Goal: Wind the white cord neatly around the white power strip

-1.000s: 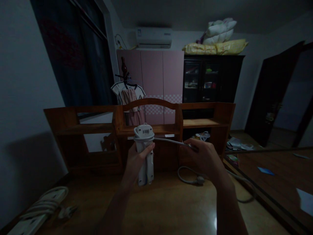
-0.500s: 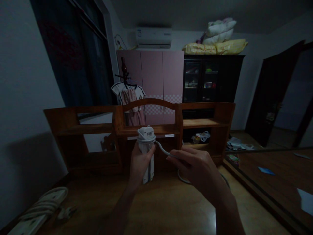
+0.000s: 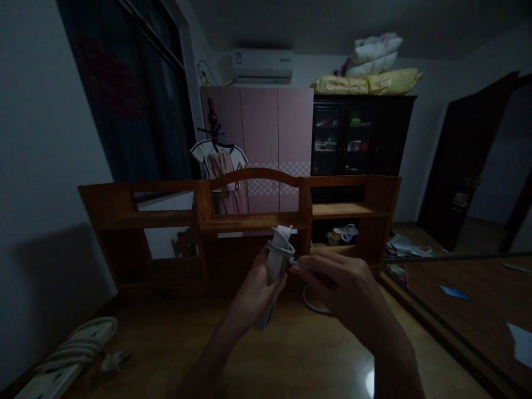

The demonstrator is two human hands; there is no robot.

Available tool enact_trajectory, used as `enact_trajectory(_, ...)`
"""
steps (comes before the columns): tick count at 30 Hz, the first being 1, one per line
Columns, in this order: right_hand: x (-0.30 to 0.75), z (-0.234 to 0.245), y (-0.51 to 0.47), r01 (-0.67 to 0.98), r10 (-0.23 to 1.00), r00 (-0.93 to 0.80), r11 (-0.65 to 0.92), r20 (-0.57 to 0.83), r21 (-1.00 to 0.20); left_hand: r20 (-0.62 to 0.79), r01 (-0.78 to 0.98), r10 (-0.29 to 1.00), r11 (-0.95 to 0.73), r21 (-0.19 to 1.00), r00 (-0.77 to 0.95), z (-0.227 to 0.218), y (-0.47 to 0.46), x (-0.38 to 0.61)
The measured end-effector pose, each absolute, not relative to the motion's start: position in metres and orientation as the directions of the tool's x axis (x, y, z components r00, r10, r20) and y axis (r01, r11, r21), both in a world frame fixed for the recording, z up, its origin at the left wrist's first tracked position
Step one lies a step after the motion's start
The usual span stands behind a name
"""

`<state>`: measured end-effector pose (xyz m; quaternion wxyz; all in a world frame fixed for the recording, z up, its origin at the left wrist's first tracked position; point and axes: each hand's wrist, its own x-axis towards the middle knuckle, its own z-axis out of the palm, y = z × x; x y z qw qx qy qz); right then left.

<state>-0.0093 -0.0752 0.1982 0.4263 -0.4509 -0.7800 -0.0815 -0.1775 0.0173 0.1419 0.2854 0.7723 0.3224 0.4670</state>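
Observation:
My left hand [image 3: 256, 293] is wrapped round a white power strip [image 3: 276, 266], which it holds up tilted above the tabletop. A pale power cord [image 3: 312, 302] loops round the strip's upper end. My right hand [image 3: 343, 282] pinches that cord just right of the strip, thumb and fingers pressed together. Part of the cord hangs in a curve below the right hand, and its far end is hidden behind that hand and arm.
Another power strip [image 3: 68, 354], wound in its own cord with a plug [image 3: 114, 361] beside it, lies at the lower left of the wooden tabletop [image 3: 307, 360]. A wooden shelf unit [image 3: 253, 221] stands across the back. Papers [image 3: 521, 341] lie on the brown surface at right.
My left hand has moved right and turned the power strip, so its labelled end no longer faces me. The strip is now closer to my right hand, which still pinches the cord.

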Motion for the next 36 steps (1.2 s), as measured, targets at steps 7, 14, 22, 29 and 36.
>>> enact_trajectory(7,0.001,0.2,-0.076,0.763,0.614,-0.19,0.584,0.766,-0.279,0.495,0.451,0.801,-0.599,0.662,0.337,0.15,0.003,-0.168)
enact_trajectory(14,0.003,0.203,-0.077,0.729,0.623,-0.208,0.613,0.754,-0.305,0.541,0.539,0.737,-0.67,0.51,0.405,0.144,-0.001,-0.166)
enact_trajectory(22,0.013,0.2,-0.067,0.752,0.669,-0.187,0.569,0.72,-0.333,0.483,0.69,0.621,-0.722,0.047,0.617,0.14,0.003,-0.178)
enact_trajectory(29,0.021,0.196,-0.066,0.68,0.759,-0.227,0.572,0.61,-0.459,0.503,0.646,0.453,-0.691,-0.325,0.737,0.156,-0.004,-0.186)
enact_trajectory(36,0.032,0.193,-0.072,0.577,0.832,-0.239,0.536,0.5,-0.616,0.593,0.541,0.203,-0.694,-0.474,0.779,0.167,-0.017,-0.192)
